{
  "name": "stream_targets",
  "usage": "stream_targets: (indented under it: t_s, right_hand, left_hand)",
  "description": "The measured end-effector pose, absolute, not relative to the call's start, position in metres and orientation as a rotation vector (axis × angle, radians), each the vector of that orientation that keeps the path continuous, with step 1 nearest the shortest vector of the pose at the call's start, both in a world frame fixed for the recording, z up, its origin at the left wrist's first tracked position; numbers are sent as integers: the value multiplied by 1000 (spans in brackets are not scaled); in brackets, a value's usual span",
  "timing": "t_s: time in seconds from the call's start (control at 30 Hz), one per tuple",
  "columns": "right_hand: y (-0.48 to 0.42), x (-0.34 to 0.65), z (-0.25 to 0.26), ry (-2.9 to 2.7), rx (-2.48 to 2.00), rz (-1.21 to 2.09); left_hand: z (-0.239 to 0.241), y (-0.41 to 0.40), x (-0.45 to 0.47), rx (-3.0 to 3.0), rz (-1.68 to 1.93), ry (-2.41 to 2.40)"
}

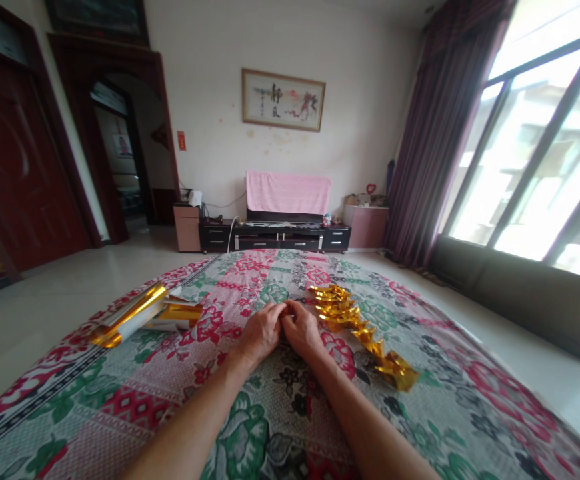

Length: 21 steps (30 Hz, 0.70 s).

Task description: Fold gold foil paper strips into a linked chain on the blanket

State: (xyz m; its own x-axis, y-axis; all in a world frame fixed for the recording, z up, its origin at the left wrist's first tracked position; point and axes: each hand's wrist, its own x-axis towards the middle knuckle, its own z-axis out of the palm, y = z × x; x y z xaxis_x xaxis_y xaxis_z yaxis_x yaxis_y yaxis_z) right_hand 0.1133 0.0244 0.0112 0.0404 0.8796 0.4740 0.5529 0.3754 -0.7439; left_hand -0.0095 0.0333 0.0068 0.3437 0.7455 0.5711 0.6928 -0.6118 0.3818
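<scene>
From my head camera I count two hands. My left hand (263, 331) and right hand (303, 328) meet knuckle to knuckle, fingers curled in narrow. Whether they pinch anything is hidden from me. Just right of my right hand runs one crinkled row of gold folds (357, 323), shiny and too bunched to count. Left of my left hand, near but apart, lies one loose stack of foil sheets (140, 313), smooth and partly curled. Under both hands is a flowered quilt (280, 407), soft, its near edge cut off.
</scene>
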Motion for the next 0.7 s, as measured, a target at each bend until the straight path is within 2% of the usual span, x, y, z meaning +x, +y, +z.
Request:
stream_targets:
  t_s: [0.37,0.7]
  right_hand:
    - [23,111,13,-1551,-1204,518]
    - [31,112,5,-1474,-1174,663]
  left_hand:
    - [12,26,-7,2484,1171,1426]
    - [9,34,-8,2216,1377,1519]
